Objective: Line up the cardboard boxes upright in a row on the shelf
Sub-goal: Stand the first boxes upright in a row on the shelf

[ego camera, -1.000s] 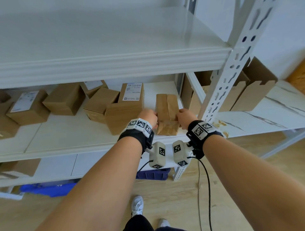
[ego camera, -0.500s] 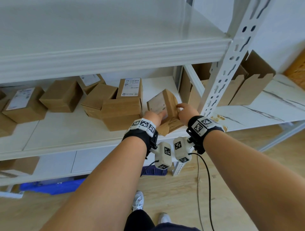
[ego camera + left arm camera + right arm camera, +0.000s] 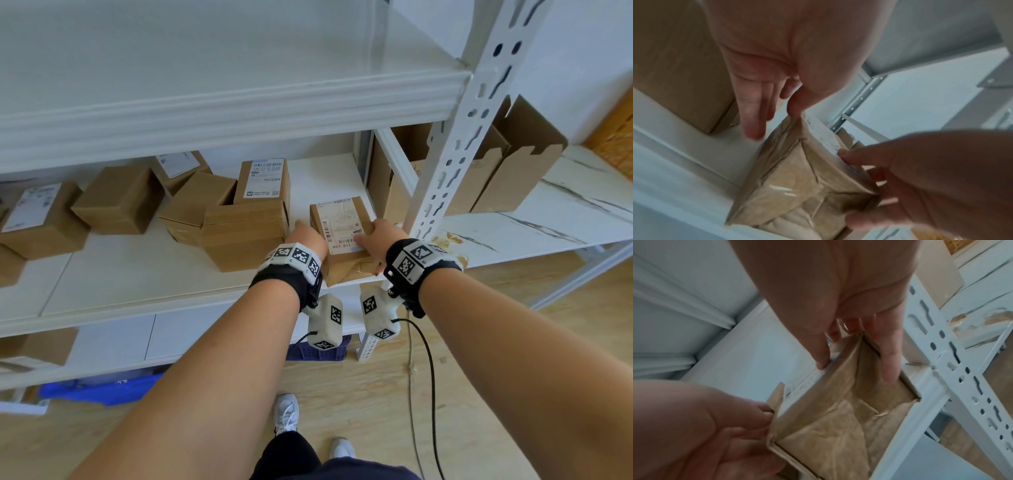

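Observation:
A small taped cardboard box [image 3: 342, 222] lies at the front edge of the white shelf [image 3: 137, 274], its white label facing up. My left hand [image 3: 306, 234] is on its left side and my right hand [image 3: 373, 236] on its right. In the left wrist view my left hand [image 3: 774, 116] has its thumb on the box's [image 3: 797, 178] top edge and its fingers down the side. In the right wrist view my right hand [image 3: 855, 363] pinches the box [image 3: 838, 426], thumb on the label, fingers on the right face. A larger brown box [image 3: 246, 236] stands just left.
Several more cardboard boxes [image 3: 120, 202] lie scattered along the shelf to the left, some labelled [image 3: 263, 178]. The white perforated post [image 3: 455, 150] stands close on the right, with opened cartons [image 3: 513, 164] behind it. The upper shelf board [image 3: 205, 102] hangs low overhead.
Both hands turned the small box over, from a plain brown face up, through a tilt, to the label face up. It now lies flat by the shelf's front edge.

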`<state>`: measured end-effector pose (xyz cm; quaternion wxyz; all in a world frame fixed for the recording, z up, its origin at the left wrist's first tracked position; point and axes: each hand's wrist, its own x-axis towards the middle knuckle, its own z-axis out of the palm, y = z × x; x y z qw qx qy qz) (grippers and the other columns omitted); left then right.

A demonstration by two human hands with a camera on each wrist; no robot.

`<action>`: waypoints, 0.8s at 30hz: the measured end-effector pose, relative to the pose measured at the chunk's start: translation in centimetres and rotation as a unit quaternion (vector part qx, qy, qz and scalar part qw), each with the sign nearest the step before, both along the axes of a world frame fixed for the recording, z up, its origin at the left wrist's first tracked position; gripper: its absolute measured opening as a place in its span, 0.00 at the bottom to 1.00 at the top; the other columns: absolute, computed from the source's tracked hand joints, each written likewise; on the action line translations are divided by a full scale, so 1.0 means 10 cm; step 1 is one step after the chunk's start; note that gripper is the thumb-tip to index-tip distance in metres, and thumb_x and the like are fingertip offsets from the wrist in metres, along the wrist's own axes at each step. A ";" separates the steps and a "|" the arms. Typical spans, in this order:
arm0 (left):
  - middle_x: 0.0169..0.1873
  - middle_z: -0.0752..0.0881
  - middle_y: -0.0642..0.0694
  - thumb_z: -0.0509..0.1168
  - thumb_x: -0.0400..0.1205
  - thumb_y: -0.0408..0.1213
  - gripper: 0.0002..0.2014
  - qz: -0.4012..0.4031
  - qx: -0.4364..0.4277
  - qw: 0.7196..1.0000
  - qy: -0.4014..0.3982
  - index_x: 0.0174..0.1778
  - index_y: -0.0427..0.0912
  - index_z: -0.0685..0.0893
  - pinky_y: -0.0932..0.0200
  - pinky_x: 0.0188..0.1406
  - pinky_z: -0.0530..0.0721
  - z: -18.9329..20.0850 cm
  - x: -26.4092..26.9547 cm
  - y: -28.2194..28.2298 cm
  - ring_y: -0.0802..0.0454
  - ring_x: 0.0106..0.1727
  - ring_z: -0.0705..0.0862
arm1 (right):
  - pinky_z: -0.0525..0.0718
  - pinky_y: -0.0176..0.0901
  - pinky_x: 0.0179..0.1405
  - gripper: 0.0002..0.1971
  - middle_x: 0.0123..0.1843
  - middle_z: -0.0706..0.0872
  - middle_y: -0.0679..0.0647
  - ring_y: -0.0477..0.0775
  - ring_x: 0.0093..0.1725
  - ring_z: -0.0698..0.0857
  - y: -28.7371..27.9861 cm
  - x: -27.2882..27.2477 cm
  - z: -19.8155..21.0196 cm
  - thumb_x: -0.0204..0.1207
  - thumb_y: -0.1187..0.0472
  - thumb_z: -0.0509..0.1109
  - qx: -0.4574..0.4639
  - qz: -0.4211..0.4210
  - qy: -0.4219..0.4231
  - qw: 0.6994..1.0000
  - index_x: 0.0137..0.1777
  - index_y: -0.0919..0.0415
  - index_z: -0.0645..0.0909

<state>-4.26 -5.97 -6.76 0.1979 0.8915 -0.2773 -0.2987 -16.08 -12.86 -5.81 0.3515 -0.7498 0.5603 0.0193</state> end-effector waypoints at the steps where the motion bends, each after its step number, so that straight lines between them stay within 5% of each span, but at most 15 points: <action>1: 0.64 0.80 0.36 0.56 0.83 0.28 0.21 -0.010 -0.001 0.999 -0.032 0.74 0.34 0.69 0.51 0.52 0.82 0.04 0.00 0.00 0.38 0.62 0.82 | 0.88 0.55 0.52 0.21 0.62 0.82 0.60 0.61 0.53 0.87 -0.01 0.01 0.03 0.80 0.54 0.65 -0.001 0.006 -0.007 1.000 0.70 0.60 0.71; 3: 0.71 0.72 0.36 0.55 0.85 0.31 0.25 -0.053 -0.011 0.995 -0.082 0.80 0.38 0.60 0.49 0.57 0.78 0.11 -0.01 0.01 0.38 0.69 0.76 | 0.88 0.53 0.47 0.19 0.62 0.82 0.59 0.60 0.52 0.86 -0.03 0.02 0.10 0.81 0.59 0.64 -0.004 0.044 0.000 0.999 0.72 0.59 0.71; 5: 0.80 0.60 0.36 0.57 0.85 0.33 0.32 -0.108 -0.009 0.984 -0.142 0.84 0.41 0.51 0.47 0.71 0.73 0.14 -0.01 0.01 0.38 0.79 0.64 | 0.85 0.46 0.40 0.20 0.64 0.82 0.59 0.59 0.52 0.85 -0.06 0.04 0.15 0.81 0.66 0.60 -0.014 0.084 0.013 0.996 0.73 0.59 0.72; 8: 0.85 0.49 0.39 0.59 0.85 0.35 0.34 -0.199 0.009 0.957 -0.210 0.85 0.43 0.49 0.42 0.82 0.56 0.10 0.06 -0.03 0.38 0.84 0.51 | 0.85 0.44 0.46 0.26 0.70 0.78 0.58 0.59 0.60 0.83 -0.06 0.06 0.16 0.80 0.71 0.54 -0.039 0.110 0.005 0.993 0.76 0.54 0.71; 10: 0.85 0.52 0.43 0.59 0.85 0.35 0.33 -0.278 0.020 0.934 -0.224 0.85 0.46 0.53 0.39 0.81 0.57 0.07 0.09 -0.05 0.38 0.84 0.53 | 0.86 0.41 0.45 0.27 0.71 0.74 0.57 0.57 0.58 0.83 -0.06 0.06 0.12 0.79 0.72 0.55 -0.056 0.091 -0.019 0.994 0.75 0.50 0.72; 13: 0.76 0.68 0.44 0.56 0.85 0.34 0.25 -0.332 0.020 0.913 -0.238 0.80 0.47 0.65 0.40 0.71 0.73 0.05 0.09 -0.06 0.40 0.76 0.66 | 0.88 0.44 0.51 0.25 0.74 0.68 0.57 0.58 0.61 0.81 -0.08 0.04 0.03 0.79 0.73 0.59 -0.081 0.029 -0.064 0.994 0.74 0.53 0.73; 18: 0.69 0.71 0.41 0.57 0.85 0.41 0.20 -0.285 0.057 0.914 -0.285 0.74 0.43 0.72 0.45 0.61 0.75 0.08 0.10 -0.08 0.40 0.71 0.68 | 0.86 0.52 0.58 0.23 0.70 0.72 0.62 0.62 0.60 0.82 -0.09 0.04 0.03 0.81 0.64 0.61 -0.068 0.001 -0.021 0.997 0.76 0.59 0.65; 21: 0.68 0.70 0.39 0.58 0.85 0.44 0.19 -0.246 0.078 0.931 -0.257 0.68 0.37 0.76 0.48 0.61 0.74 0.09 0.07 -0.11 0.40 0.70 0.71 | 0.87 0.49 0.51 0.21 0.60 0.81 0.61 0.60 0.54 0.85 -0.07 0.06 0.05 0.83 0.54 0.59 -0.025 -0.001 0.028 0.999 0.72 0.65 0.66; 24: 0.67 0.71 0.38 0.57 0.86 0.41 0.18 -0.222 0.098 0.939 -0.243 0.67 0.35 0.77 0.49 0.57 0.76 0.09 0.06 -0.11 0.40 0.67 0.75 | 0.80 0.46 0.40 0.27 0.52 0.79 0.57 0.58 0.47 0.81 -0.04 0.07 0.01 0.83 0.45 0.57 -0.008 -0.023 0.052 0.998 0.71 0.67 0.66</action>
